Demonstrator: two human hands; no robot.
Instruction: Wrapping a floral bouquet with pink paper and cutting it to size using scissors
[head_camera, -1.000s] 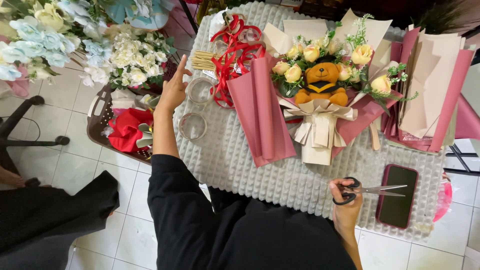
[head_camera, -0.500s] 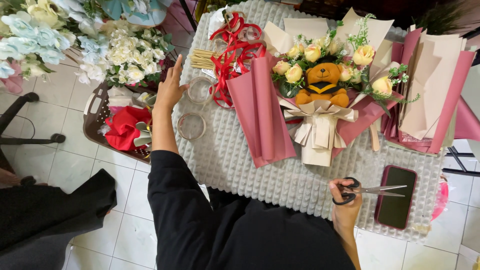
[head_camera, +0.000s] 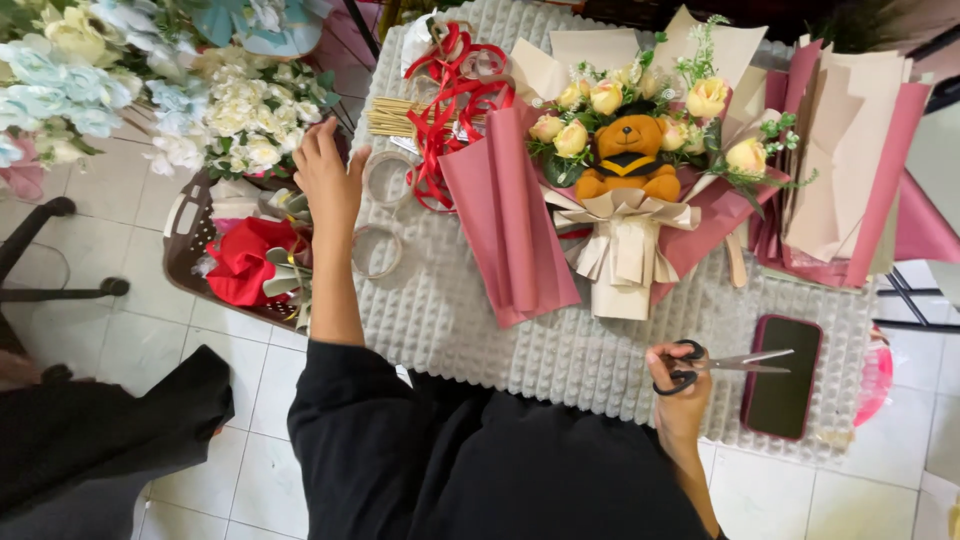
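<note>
Head view, looking down on a white textured table cover (head_camera: 500, 330). Nearest the viewer, the right hand (head_camera: 680, 390) is closed around the black handles of a pair of scissors (head_camera: 715, 365), the blades shut and pointing right toward a dark phone in a maroon case (head_camera: 782, 375) lying flat just beside them. Farther out, at the left table edge, the left hand (head_camera: 325, 170) is open with fingers spread, resting beside two clear tape rolls (head_camera: 378, 250), one near the wrist and one by the fingers. Below the table edge on the left sits a brown basket (head_camera: 185, 250) holding red fabric (head_camera: 245, 262). At centre lies the bouquet (head_camera: 630, 170): a brown teddy bear (head_camera: 628, 155) ringed by pale yellow roses, wrapped in dusty-pink and cream paper and tied with a cream bow. Loose red ribbon (head_camera: 455, 110) lies tangled near the left hand, over a bundle of wooden sticks (head_camera: 400, 117). At right, a stack of pink and beige wrapping sheets (head_camera: 850, 160). Farthest left, white and pale blue artificial flowers (head_camera: 120, 90) stand over the tiled floor.
</note>
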